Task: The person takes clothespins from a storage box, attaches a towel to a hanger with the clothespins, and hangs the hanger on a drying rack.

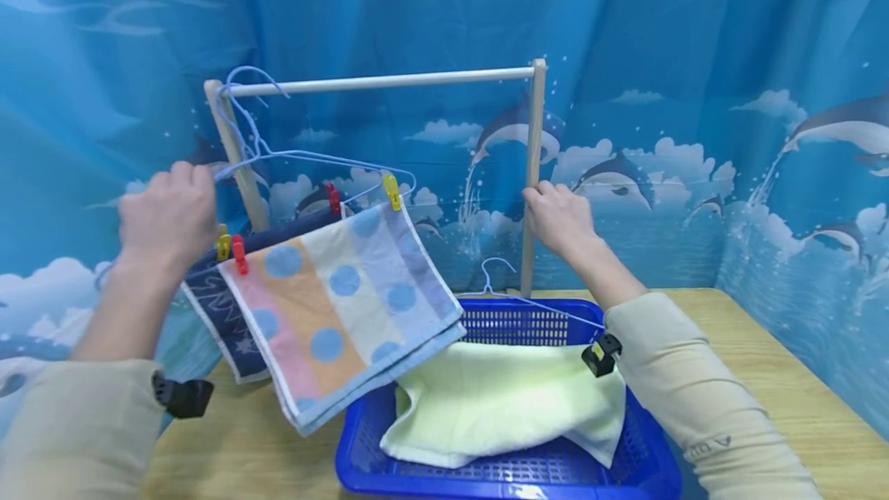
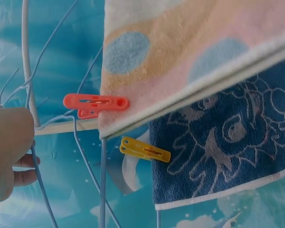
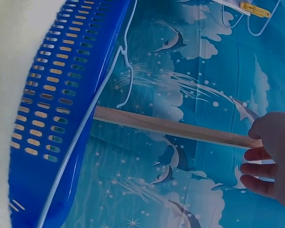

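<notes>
At the left of the head view, my left hand grips one shoulder of a light-blue wire hanger. A striped towel with blue dots hangs tilted from the hangers by a yellow clothespin and a red clothespin. Behind it hangs a navy patterned towel, pinned by a yellow clothespin and a red one. My right hand holds the right wooden post of the drying rack, its thumb and fingers around the post in the right wrist view.
The rack's white rail runs across the back; hanger hooks are at its left end. A blue plastic basket stands on the wooden table, holding a pale yellow towel. Another wire hanger lies on the basket. A dolphin-print curtain closes the back.
</notes>
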`<state>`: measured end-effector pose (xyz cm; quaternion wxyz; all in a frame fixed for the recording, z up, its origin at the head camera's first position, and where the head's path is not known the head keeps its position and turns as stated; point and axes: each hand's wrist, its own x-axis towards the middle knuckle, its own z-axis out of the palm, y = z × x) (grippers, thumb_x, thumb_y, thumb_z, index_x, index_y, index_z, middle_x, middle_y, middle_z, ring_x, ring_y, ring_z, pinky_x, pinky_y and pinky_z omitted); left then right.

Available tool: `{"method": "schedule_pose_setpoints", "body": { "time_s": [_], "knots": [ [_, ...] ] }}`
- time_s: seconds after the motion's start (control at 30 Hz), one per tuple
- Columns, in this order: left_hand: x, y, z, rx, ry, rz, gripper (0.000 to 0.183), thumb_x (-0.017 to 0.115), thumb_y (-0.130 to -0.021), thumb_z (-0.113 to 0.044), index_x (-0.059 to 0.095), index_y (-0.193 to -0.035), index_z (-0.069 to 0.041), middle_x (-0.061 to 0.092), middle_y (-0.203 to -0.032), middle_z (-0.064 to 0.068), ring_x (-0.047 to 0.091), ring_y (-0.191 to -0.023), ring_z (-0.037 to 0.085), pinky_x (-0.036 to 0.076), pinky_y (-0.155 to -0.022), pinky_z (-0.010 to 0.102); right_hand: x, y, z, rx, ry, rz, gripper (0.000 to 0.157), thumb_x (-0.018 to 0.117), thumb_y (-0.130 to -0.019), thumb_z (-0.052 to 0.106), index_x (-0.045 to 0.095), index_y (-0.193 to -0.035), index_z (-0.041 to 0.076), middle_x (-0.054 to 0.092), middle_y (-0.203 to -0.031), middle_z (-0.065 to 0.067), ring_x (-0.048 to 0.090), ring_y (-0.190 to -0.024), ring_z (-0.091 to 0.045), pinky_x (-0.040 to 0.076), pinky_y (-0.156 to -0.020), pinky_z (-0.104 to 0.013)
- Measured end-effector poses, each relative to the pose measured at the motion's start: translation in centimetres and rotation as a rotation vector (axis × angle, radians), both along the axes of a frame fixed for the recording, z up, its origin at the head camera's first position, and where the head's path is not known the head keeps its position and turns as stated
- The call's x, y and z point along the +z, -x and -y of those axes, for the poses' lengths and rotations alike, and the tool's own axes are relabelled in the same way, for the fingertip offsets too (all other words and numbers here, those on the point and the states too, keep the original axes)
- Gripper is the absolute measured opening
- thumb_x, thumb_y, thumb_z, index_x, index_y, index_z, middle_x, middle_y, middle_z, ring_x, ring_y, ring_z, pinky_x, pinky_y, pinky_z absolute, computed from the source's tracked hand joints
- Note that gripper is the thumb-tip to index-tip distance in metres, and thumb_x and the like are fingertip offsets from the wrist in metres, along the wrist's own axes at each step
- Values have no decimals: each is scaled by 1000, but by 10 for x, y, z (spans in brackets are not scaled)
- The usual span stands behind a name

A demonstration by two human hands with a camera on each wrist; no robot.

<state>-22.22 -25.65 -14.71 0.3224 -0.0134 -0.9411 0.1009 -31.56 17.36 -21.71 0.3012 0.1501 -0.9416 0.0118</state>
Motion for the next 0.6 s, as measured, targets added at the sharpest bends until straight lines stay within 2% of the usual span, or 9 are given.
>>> {"method": "schedule_pose_setpoints", "body": {
  "time_s": [0.23,0.47,0.6],
  "knots": [
    [2,4,7,47,-1,18,27,51,-83,-1,42,-103,15,41,-92,31,45,-79,47,43,-57,58,1,0,1,-23,-2,24,30,49,-96,18,57,-122,7,58,-112,-14,56,-93,-31,51,-64,-43],
    [9,7,10,85,66,46,28,50,-85,-2,41,-103,17,40,-92,32,44,-79,46,44,-53,54,2,-1,2,-28,-5,27,30,48,-96,19,57,-123,7,58,-113,-14,56,-93,-31,51,-64,-43],
    [12,9,9,91,60,47,26,47,-87,-2,40,-103,18,38,-92,32,42,-80,47,43,-51,54,2,-2,3,-32,-5,33,31,48,-96,19,57,-123,8,58,-113,-14,56,-93,-31,51,-64,-43]
  ]
}}
